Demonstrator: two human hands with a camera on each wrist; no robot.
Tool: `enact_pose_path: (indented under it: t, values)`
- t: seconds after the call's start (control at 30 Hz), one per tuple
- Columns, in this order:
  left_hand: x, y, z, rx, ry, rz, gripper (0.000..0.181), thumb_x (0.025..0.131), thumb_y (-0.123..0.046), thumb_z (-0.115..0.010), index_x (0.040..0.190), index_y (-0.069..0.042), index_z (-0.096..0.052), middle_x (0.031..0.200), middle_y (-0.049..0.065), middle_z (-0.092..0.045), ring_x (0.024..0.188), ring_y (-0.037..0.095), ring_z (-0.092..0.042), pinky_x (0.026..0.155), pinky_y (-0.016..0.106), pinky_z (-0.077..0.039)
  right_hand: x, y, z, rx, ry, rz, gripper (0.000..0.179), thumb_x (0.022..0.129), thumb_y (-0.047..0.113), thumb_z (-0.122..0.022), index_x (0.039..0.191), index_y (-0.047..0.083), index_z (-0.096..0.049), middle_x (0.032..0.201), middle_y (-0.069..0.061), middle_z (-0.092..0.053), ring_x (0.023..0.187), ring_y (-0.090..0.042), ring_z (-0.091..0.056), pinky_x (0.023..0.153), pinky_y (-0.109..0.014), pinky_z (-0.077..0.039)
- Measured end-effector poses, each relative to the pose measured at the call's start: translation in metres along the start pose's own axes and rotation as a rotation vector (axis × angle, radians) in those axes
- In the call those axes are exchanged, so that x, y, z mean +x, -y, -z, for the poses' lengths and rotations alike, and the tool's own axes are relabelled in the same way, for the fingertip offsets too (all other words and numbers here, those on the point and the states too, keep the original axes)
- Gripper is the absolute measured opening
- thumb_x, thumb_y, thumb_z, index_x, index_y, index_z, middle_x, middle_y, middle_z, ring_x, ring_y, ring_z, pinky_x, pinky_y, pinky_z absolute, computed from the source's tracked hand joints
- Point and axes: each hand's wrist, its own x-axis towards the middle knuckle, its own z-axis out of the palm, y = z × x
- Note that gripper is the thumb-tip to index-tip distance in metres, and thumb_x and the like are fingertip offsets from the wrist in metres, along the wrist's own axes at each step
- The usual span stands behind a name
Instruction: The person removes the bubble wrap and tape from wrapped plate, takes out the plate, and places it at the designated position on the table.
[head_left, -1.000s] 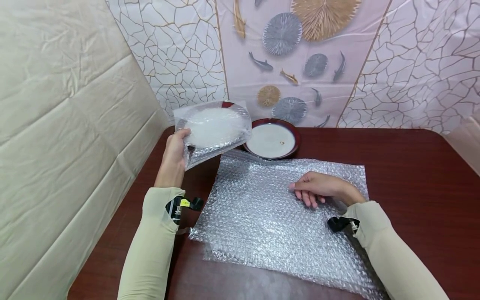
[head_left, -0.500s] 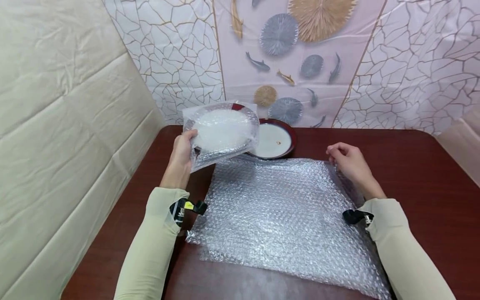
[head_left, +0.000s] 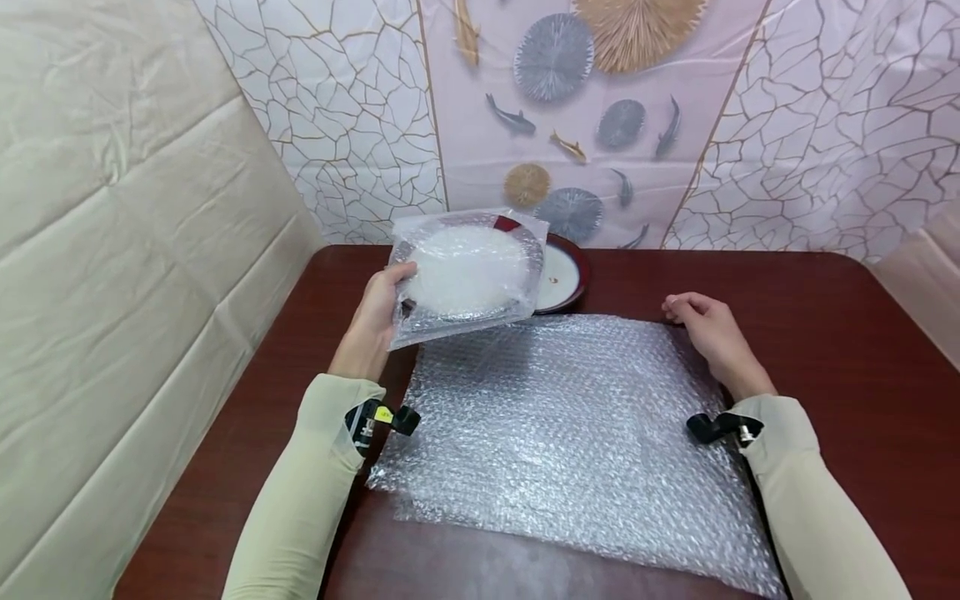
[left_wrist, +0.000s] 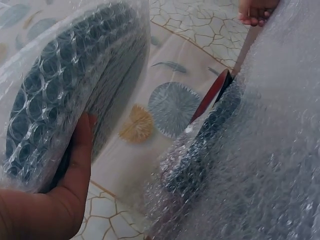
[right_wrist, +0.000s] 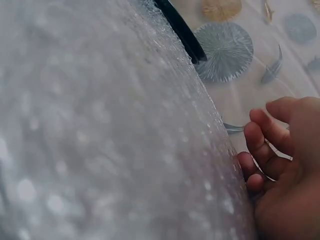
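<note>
My left hand (head_left: 369,321) grips the left edge of a plate wrapped in bubble wrap (head_left: 472,271), thumb on its face, raised above the table. Through the wrap show a white centre and a dark red rim patch. In the left wrist view the fingers of the left hand (left_wrist: 55,205) lie against the wrapped plate (left_wrist: 65,80). A bubble wrap sheet (head_left: 570,433) lies flat before me. My right hand (head_left: 708,333) is by its far right corner, fingers loosely curled. In the right wrist view nothing shows between the fingers of the right hand (right_wrist: 287,170), beside the wrap's edge (right_wrist: 200,150).
Behind the sheet, a bare plate (head_left: 562,275) with a dark red rim and white centre sits on the dark red table (head_left: 847,375), partly hidden by the wrapped one. A patterned wall cloth (head_left: 585,125) stands behind, and a cream cloth (head_left: 150,250) at the left.
The left hand has carried the wrapped plate rightward, covering more of the bare plate. My right hand has gone from over the sheet's middle to its far right corner.
</note>
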Motion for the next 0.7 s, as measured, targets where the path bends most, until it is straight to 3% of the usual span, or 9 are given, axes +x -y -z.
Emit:
enact_pose_path:
  t: [0.23,0.43,0.7]
  values:
    - [-0.001,0.008,-0.008,0.043,0.061,0.025,0.019,0.106,-0.017,-0.052,0.089,-0.016,-0.059,0.071,-0.005,-0.061,0.060,0.007,-0.056,0.056,0.021,-0.048,0.004,-0.002,0.001,0.087,0.029,-0.013,0.047,0.113,0.037,-0.048,0.131,-0.004,-0.058,0.104,0.016,-0.063,0.104,-0.007,-0.052,0.085,-0.017,-0.043]
    - [-0.003,0.020,-0.011,0.080,0.155,0.078,0.013,0.106,-0.018,-0.053,0.096,-0.014,-0.060,0.080,-0.004,-0.064,0.069,0.009,-0.060,0.062,0.024,-0.052,0.008,0.003,-0.001,0.046,0.097,-0.025,0.046,0.115,0.035,-0.044,0.135,-0.004,-0.057,0.112,0.007,-0.062,0.107,-0.008,-0.051,0.089,-0.022,-0.042]
    - [-0.002,0.038,-0.022,0.201,0.260,0.054,0.031,0.106,-0.017,-0.054,0.076,-0.019,-0.063,0.068,-0.007,-0.060,0.056,0.006,-0.051,0.052,0.021,-0.038,0.003,-0.002,0.002,0.013,0.092,-0.033,0.044,0.114,0.034,-0.044,0.133,-0.004,-0.058,0.115,0.004,-0.062,0.108,-0.007,-0.051,0.090,-0.022,-0.042]
